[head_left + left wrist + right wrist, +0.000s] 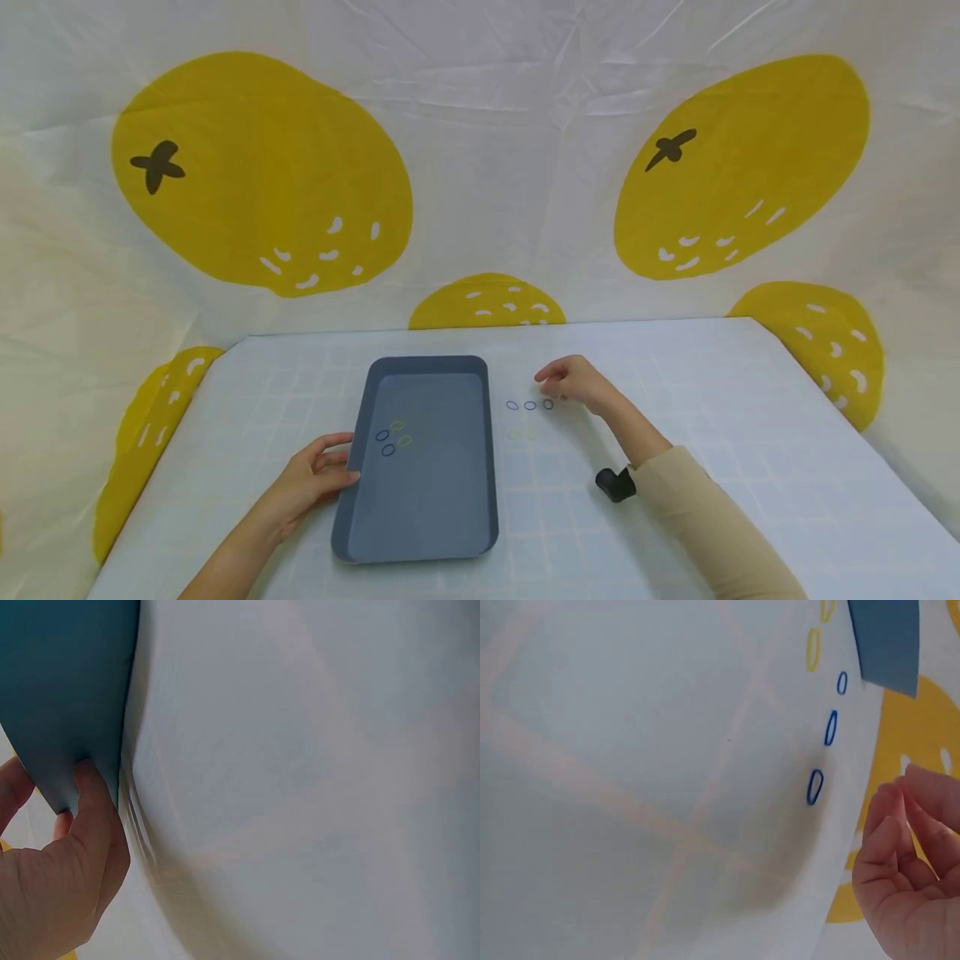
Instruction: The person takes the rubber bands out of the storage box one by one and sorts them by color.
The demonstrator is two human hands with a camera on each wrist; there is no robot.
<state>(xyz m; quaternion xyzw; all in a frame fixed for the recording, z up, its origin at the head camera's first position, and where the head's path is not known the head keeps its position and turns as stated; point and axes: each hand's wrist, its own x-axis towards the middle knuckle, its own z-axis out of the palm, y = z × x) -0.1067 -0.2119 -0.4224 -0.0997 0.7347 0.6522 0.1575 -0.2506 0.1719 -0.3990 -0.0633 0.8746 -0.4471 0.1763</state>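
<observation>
On the table lies a blue-grey tray (431, 508) holding two blue rings (387, 450) and two yellow rings (405, 441), all thin and small. My left hand (311, 479) grips the tray's left side; in the left wrist view its thumb presses against the tray wall (67, 690). Right of the tray, three blue rings (530, 406) make a row, with two pale yellow rings (522, 435) on the near side of it. Over the far side of the row's right end hovers my right hand (573, 382). Its fingers (885, 844) are curled with thumb and fingertips together, and nothing shows between them.
A white table (720, 400) with a pale grid pattern bears everything. Behind it hangs a white curtain (510, 192) printed with large yellow fruit. A black device (615, 485) sits at the right sleeve's cuff.
</observation>
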